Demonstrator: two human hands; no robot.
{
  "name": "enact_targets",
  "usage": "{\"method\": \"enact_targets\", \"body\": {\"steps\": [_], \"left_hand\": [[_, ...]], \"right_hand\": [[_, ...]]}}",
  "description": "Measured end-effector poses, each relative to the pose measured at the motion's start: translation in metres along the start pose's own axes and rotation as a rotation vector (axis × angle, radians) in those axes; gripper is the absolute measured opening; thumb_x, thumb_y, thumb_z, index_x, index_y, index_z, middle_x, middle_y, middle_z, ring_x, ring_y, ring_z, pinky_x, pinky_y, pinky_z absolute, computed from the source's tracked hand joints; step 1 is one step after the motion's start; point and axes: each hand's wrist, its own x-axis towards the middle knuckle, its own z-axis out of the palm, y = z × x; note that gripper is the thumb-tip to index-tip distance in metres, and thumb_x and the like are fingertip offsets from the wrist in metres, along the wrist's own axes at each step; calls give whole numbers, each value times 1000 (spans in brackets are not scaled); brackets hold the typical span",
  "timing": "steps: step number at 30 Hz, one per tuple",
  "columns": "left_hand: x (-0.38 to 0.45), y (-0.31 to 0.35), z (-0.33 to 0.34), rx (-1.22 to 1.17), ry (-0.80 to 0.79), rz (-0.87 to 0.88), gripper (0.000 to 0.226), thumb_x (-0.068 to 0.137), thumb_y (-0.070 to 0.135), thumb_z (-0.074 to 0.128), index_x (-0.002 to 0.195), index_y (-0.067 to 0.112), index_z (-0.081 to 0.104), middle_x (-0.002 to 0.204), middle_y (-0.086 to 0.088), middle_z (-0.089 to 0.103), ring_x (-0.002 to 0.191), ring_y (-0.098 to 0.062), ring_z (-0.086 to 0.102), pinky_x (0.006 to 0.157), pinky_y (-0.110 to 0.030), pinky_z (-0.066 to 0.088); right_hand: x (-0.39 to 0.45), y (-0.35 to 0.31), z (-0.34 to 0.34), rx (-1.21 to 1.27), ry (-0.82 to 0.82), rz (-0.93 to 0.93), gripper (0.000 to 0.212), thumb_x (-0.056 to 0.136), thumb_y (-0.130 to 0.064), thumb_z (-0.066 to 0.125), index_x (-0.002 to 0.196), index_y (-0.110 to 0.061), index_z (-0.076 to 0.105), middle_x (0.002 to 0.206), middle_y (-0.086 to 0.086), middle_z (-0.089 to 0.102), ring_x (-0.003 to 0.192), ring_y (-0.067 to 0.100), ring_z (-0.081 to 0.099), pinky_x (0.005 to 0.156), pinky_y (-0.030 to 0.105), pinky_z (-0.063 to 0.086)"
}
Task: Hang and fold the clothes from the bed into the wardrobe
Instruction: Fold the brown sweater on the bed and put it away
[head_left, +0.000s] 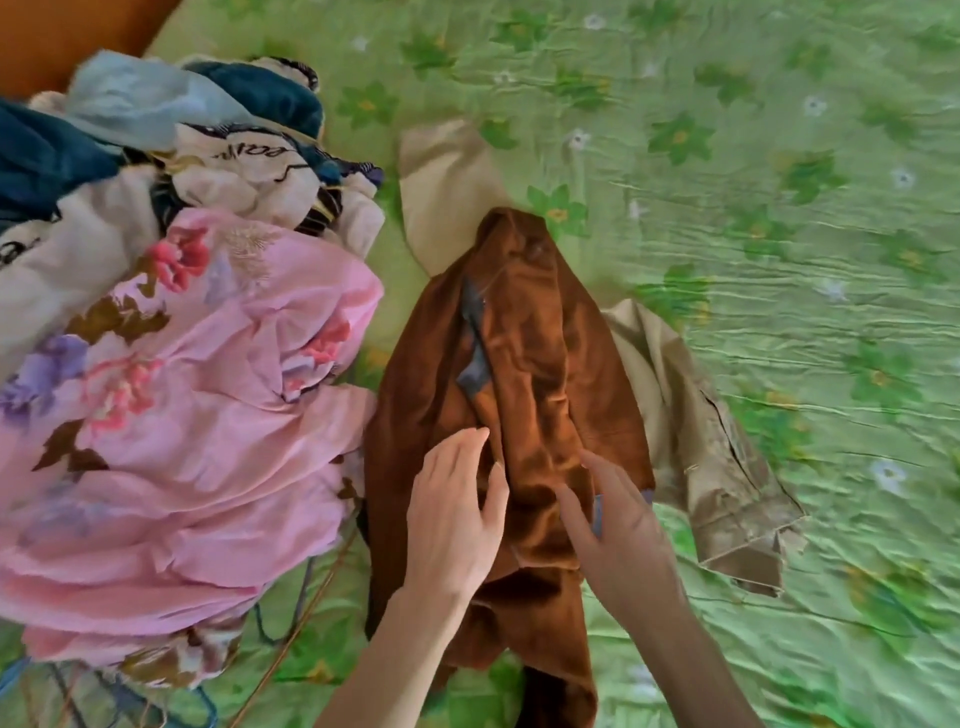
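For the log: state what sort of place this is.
Most likely a bedroom: a green floral bedsheet covers the surface, a clothes pile lies on it, and both hands rest on a brown garment.

A bed (779, 156) covered in a light green sheet printed with darker green flowers with yellow centres and smaller white blossoms fills almost the entire view. The fabric is rumpled, with fine creases running across the right side. At the upper left corner, beyond the edge of the sheet, lies a strip of plain orange-brown surface (67, 36); whether it is floor or furniture cannot be told. Soft, even light falls across the bedding, leaving only faint shadows.
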Motion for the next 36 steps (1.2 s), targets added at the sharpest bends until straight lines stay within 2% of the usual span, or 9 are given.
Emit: {"method": "enact_targets", "body": {"steps": [6, 10, 12, 17, 22, 25, 30, 33, 36], "left_hand": [[73, -23, 48, -78, -150, -386, 59, 106, 47, 49, 155, 14, 40, 145, -6, 56, 129, -24, 58, 108, -39, 51], [103, -25, 54, -245, -201, -548, 32, 104, 25, 61, 131, 10, 52, 119, -10, 67, 111, -29, 66, 93, -34, 51], [104, -16, 42, -261, -239, -499, 6, 104, 20, 57, 106, 15, 54, 96, -2, 64, 96, -26, 66, 80, -30, 46], [64, 34, -21, -337, -209, -317, 31, 97, 14, 63, 82, 28, 40, 65, 13, 48, 57, -2, 51, 59, -15, 38], [5, 82, -93, -413, -284, -165, 21, 96, 14, 67, 90, 31, 56, 71, 10, 61, 61, -11, 55, 59, -21, 43], [-22, 112, -140, -411, -247, -100, 32, 92, 10, 68, 87, 39, 56, 71, 15, 59, 64, -12, 54, 59, -18, 40], [-49, 137, -217, -432, -202, 1, 20, 88, 12, 65, 87, 31, 64, 78, 12, 61, 71, -13, 57, 61, -19, 41], [-64, 145, -257, -431, -181, 54, 11, 86, 18, 60, 90, 28, 61, 83, 13, 57, 77, -13, 55, 66, -16, 40], [-73, 147, -296, -462, -151, 79, 6, 85, 21, 52, 90, 21, 55, 83, 17, 47, 74, -8, 47, 69, -15, 35]], "right_hand": [[38, 3, 47, -31, -48, -47, 45, 104, -45, 53, 147, -33, 49, 142, -18, 55, 124, 3, 57, 93, 18, 38], [28, 8, 45, -24, -77, -67, 46, 103, -49, 51, 147, -38, 46, 136, -23, 55, 109, 1, 63, 89, 21, 50], [20, 7, 37, -41, -104, -54, 46, 104, -50, 50, 148, -39, 44, 134, -26, 53, 111, -2, 60, 88, 18, 45], [11, -14, 8, 37, -95, -48, 43, 106, -36, 46, 149, -37, 46, 141, -23, 52, 119, 2, 62, 97, 23, 50], [10, -60, -33, 113, 1, -147, 47, 105, -20, 50, 148, -39, 45, 139, -25, 54, 127, 1, 56, 106, 30, 49], [9, -84, -58, 128, -31, -217, 61, 104, -14, 53, 155, -43, 34, 144, -17, 53, 130, 5, 53, 103, 31, 48], [-7, -129, -97, -219, -85, -394, 85, 89, -8, 66, 160, -41, 31, 124, -1, 44, 114, 23, 46, 88, 35, 48], [-16, -156, -114, -343, -119, -630, 68, 83, -25, 75, 145, -38, 50, 125, 3, 42, 113, 26, 44, 94, 40, 47], [-29, -172, -127, -196, -249, -827, 42, 70, -13, 70, 111, -19, 62, 118, 2, 55, 106, 24, 55, 90, 42, 47]]}}
